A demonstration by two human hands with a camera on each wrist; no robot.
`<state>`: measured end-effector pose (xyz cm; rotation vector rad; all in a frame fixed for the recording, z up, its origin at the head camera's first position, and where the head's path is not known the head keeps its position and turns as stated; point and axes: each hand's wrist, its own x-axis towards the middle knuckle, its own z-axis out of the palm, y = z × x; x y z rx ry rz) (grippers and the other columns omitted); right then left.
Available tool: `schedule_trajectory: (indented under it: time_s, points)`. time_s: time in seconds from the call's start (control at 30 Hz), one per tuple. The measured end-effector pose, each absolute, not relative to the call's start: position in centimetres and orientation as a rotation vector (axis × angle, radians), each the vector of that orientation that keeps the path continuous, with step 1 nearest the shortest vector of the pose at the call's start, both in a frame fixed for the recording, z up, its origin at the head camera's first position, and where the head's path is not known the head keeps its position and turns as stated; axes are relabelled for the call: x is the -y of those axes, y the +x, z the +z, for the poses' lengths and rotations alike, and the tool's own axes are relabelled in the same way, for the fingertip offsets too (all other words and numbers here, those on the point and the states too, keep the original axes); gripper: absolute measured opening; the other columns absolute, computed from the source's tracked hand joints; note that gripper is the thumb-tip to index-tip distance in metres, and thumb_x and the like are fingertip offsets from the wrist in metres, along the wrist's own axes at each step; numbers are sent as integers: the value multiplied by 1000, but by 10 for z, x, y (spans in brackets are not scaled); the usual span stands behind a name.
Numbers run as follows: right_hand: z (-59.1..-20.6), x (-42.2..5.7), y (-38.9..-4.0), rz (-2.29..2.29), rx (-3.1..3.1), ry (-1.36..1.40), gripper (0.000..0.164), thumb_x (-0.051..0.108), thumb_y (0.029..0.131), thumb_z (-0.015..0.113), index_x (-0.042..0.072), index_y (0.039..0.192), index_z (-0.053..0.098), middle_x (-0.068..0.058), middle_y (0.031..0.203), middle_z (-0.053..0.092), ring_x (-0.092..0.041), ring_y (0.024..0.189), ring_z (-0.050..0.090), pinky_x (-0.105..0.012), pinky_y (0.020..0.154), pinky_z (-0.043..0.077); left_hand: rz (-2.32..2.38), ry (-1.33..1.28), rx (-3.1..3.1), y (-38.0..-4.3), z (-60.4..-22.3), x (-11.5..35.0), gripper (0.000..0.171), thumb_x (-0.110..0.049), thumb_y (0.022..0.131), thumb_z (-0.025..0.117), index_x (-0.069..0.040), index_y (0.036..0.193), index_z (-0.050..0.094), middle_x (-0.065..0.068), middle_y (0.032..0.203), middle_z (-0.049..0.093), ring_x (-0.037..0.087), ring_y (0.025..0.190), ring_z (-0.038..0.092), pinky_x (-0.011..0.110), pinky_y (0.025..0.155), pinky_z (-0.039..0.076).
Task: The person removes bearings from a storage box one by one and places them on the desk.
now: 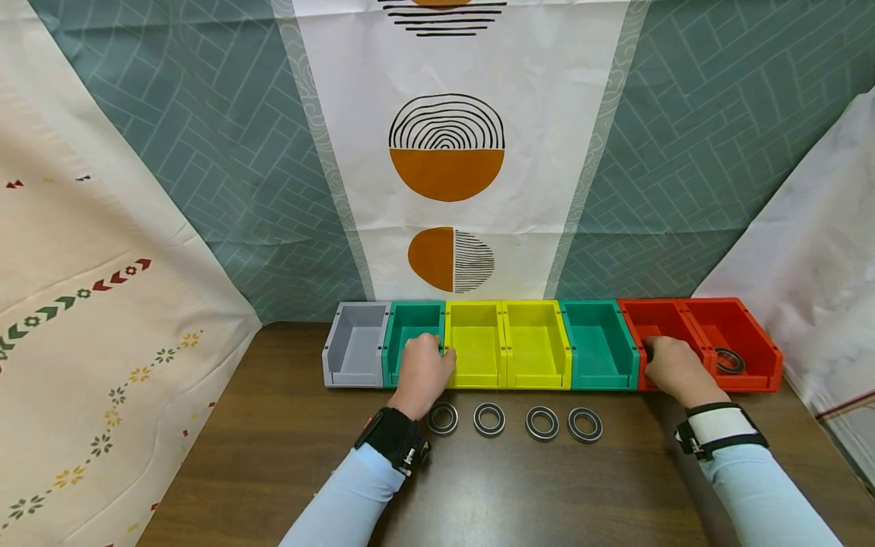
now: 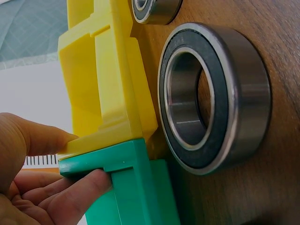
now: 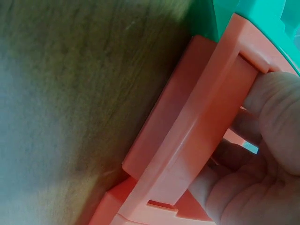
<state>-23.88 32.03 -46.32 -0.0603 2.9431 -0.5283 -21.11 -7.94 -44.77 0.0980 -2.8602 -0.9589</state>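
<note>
In the head view, a row of bins runs along the table's back. My left hand is at the left green bin. In the left wrist view, its thumb touches the edge of the neighbouring yellow bin while the fingers reach into the green bin, pinching the adjoining walls. My right hand reaches into the left red bin, its fingertips hidden behind the front lip in the right wrist view; what they hold does not show. One bearing lies in the right red bin.
Several bearings lie in a row before the bins, the leftmost bearing beside my left wrist. A grey bin ends the row at left; a second yellow bin and another green bin stand in the middle. Patterned cloth hangs behind.
</note>
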Motion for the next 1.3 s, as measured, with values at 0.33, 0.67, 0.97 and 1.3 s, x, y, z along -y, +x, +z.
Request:
schedule_trajectory:
  time_s: [0.33,0.67,0.97,1.3]
  points:
    - [-466,-320,-234,-500,-3036,-55,51,6,79,64,-14,123,49,-35,111,55,-42,89,53,-62,85,43,-953,103,2856,-212,-447,78,21,-22,86,63,-3,76,64,-2,56,37,13,47,49,20,39,36]
    - [-472,-321,-229,-470,-3169,-105,50,9,78,68,-12,120,52,-34,105,56,-45,90,52,-63,83,42,-980,105,2874,-211,-447,79,21,-22,87,62,-2,82,66,-2,56,39,13,46,50,20,39,37]
    - [-467,-318,-221,-589,-3202,-21,54,10,80,68,-12,125,49,-34,108,55,-43,90,51,-59,78,46,-967,118,2887,-210,-448,79,25,-23,87,62,0,95,69,4,66,60,13,57,57,18,45,44]
    - [-450,-320,-214,-680,-3337,17,52,19,80,70,-11,119,54,-34,103,59,-44,85,54,-56,70,49,-971,111,2866,-210,-447,79,22,-22,87,63,0,90,68,2,60,51,13,52,55,19,42,41]
